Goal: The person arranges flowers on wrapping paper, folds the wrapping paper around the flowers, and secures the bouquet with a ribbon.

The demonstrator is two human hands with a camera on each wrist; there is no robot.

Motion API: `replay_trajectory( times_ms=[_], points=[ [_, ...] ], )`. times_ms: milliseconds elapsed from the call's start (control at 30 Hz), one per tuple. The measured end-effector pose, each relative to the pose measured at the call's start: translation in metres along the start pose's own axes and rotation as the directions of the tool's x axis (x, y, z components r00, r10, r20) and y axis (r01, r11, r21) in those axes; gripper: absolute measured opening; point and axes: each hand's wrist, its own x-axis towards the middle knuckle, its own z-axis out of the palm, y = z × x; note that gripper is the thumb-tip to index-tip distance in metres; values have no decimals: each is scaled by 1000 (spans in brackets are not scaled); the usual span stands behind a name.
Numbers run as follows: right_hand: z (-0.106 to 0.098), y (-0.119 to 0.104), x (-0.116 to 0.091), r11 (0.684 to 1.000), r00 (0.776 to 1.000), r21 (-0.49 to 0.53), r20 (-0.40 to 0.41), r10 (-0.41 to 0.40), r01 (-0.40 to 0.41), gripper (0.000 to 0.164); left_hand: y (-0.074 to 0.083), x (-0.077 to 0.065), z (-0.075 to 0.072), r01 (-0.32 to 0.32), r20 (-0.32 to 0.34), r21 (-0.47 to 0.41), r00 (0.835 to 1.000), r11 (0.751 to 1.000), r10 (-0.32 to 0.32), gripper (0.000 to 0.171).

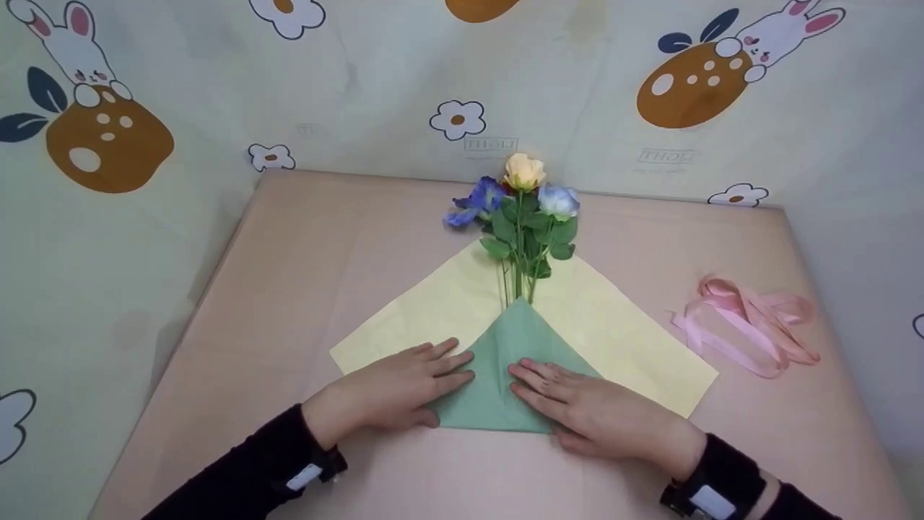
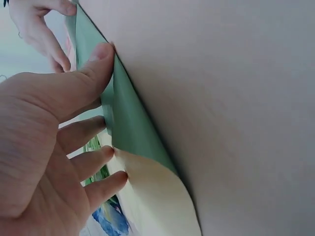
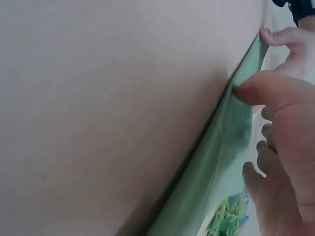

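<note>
A sheet of pale yellow wrapping paper (image 1: 419, 303) lies on the table, its near part folded up as a green triangular flap (image 1: 509, 339). The flap covers the lower stems of a small bunch of flowers (image 1: 525, 217) in peach, violet-blue and pale blue with green leaves. My left hand (image 1: 393, 386) rests on the flap's left side, fingers extended, thumb (image 2: 101, 54) along the folded edge. On the flap's right side my right hand (image 1: 606, 412) presses with fingers stretched toward the middle. Its thumb (image 3: 248, 91) touches the near fold.
A loose heap of pink ribbon (image 1: 751, 325) lies to the right of the paper. The table (image 1: 289, 274) has a pinkish-beige cover and meets a printed cloth backdrop (image 1: 375, 79) at its back and sides. The flower heads reach close to the table's back edge.
</note>
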Motion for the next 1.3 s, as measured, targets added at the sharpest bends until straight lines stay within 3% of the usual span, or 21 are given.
replay_trajectory(
  times_ms=[133, 233, 300, 400, 533, 633, 933, 1033, 1167, 1300],
  points=[
    [2, -2, 9, 1000, 1000, -25, -18, -19, 18, 67, -6, -3, 0, -13, -134, -13, 991, 1000, 11, 59],
    [4, -1, 13, 999, 999, -47, -35, 6, -8, 65, -11, -5, 0, -14, -260, 16, 965, 1000, 18, 46],
    [6, 1, 15, 998, 999, -53, -43, 20, -22, 67, -12, -7, 0, -5, -307, 31, 952, 1000, 14, 44],
    [9, 2, 17, 998, 998, -60, -50, 25, -28, 70, -12, -12, 0, -10, -285, 23, 958, 1000, 16, 57],
    [15, 3, 18, 997, 999, -74, -48, 11, -15, 70, -8, -17, 2, -27, -171, -14, 985, 1000, 24, 74],
    [20, 4, 17, 996, 999, -85, -43, 2, -6, 69, -6, -19, 4, -12, -123, -13, 992, 1000, 10, 72],
    [22, 5, 15, 998, 999, -70, -51, -4, 0, 70, -6, -25, 7, 2, -143, 113, 990, 994, 15, 63],
    [22, 6, 15, 998, 998, -69, -58, -12, 8, 70, -8, -28, 5, 7, -165, 159, 986, 987, 20, 47],
    [22, 6, 16, 997, 997, -69, -70, -27, 22, 71, -12, -30, -3, 1, -277, 226, 959, 974, 63, 19],
    [23, 6, 16, 997, 996, -71, -85, -37, 31, 73, -12, -30, -18, 8, -428, 305, 894, 952, 129, 16]
  ],
)
